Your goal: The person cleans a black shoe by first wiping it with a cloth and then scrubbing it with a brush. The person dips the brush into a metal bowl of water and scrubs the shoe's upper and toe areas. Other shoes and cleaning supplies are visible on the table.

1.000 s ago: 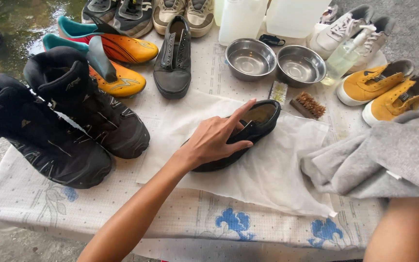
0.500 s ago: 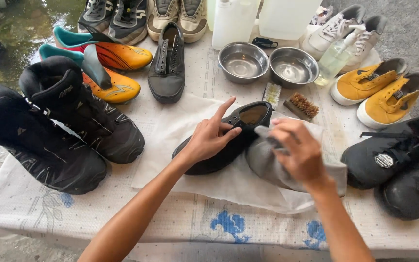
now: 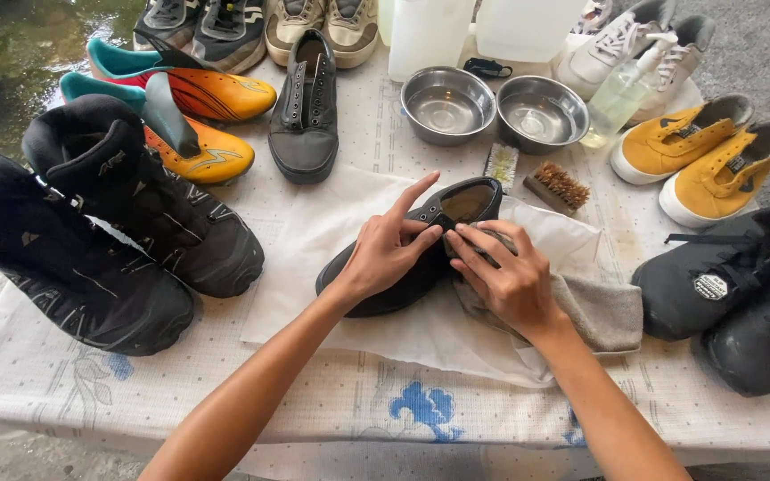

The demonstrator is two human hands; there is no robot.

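Two steel bowls (image 3: 492,109) at table (image 3: 314,405) far edge; black boots (image 3: 109,236) left edge; yellow sneakers (image 3: 701,151) right; brush (image 3: 559,185) near bowls.

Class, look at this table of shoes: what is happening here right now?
A person steadies a dark slip-on shoe with the left hand on a white cloth. The right hand presses a grey rag against the shoe's side. Two steel bowls and a brush sit behind, with other shoes around.
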